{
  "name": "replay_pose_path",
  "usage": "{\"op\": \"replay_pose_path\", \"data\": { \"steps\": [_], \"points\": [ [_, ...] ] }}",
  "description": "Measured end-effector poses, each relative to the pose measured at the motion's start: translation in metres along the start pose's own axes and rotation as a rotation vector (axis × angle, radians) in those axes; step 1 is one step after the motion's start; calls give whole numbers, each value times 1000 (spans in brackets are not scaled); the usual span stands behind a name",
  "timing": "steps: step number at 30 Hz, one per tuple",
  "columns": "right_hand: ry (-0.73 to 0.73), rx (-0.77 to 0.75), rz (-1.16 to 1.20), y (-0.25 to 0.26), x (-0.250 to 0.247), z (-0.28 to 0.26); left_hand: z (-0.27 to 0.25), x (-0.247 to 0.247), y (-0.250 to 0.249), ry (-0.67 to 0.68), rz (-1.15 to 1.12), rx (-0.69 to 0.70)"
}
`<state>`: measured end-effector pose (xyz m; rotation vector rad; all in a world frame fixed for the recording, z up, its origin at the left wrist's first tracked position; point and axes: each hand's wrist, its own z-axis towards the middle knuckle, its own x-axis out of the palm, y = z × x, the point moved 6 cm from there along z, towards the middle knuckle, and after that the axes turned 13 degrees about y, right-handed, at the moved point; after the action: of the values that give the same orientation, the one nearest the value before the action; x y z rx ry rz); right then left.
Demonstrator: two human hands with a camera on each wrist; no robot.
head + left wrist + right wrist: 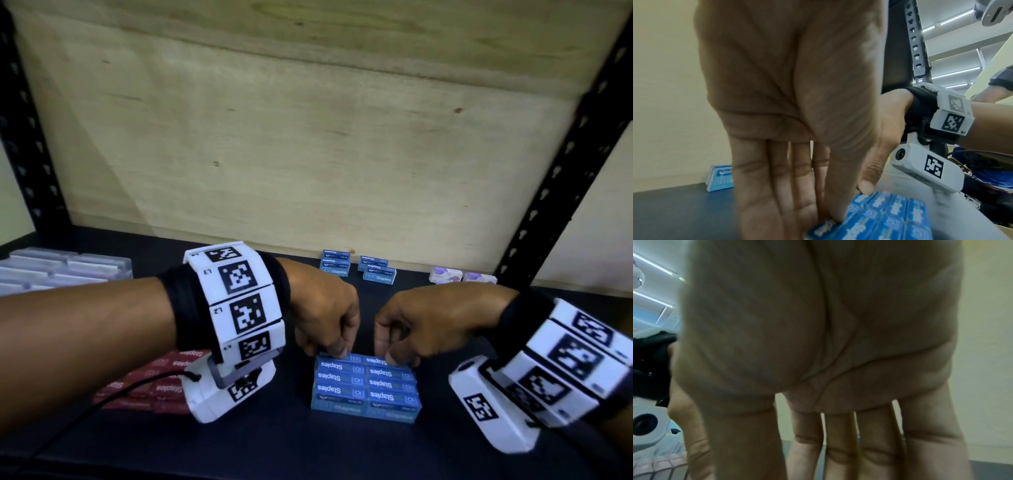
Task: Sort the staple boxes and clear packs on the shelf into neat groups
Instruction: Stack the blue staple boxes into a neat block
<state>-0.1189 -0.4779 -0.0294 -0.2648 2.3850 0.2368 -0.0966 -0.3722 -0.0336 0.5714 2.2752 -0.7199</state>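
Both hands meet over a blue staple-box block on the dark shelf, two columns wide w/ white "Staples" print on top; left hand comes in knuckles-up, fingers curled down onto the block's far-left box, thumb and fingertips pinching that box's end; right hand mirrors it on the far-right box, fingers bent down w/ tips on the box top; whether it truly pinches or only presses I can't tell, since the right wrist view is mostly palm and blurred fingers.

Past the hands, toward the plywood back panel, sit small blue staple stacks, approx two piles just beside each other; further right of them, pale purple boxes near the back edge.

Under the left forearm, red staple boxes lie flat in a group; beyond the left wrist, at the shelf's far-left, clear packs are laid in rows, touching.

Each wrist wears a white marker band w/ black squares and a camera unit below it; a black cable trails from the left unit.
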Motion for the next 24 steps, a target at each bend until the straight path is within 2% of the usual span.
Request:
{"op": "replay_pose_path", "data": {
  "steps": [5,8,11,13,16,24],
  "points": [
    [-75,18,51,-19,-19,6,5,-27,11,-84,78,-63],
    [-215,62,67,-37,-45,9,9,-53,26,-211,229,-172],
    [-328,177,-25,-56,-70,15,16,-75,42,-292,372,-319],
    [-345,253,-73,-69,-83,21,24,-84,55,-297,395,-389],
    [-357,305,-85,-83,-98,34,34,-93,67,-301,386,-416],
    [-308,252,-37,-90,-108,65,58,-102,70,-219,392,-384]
  ]
}}
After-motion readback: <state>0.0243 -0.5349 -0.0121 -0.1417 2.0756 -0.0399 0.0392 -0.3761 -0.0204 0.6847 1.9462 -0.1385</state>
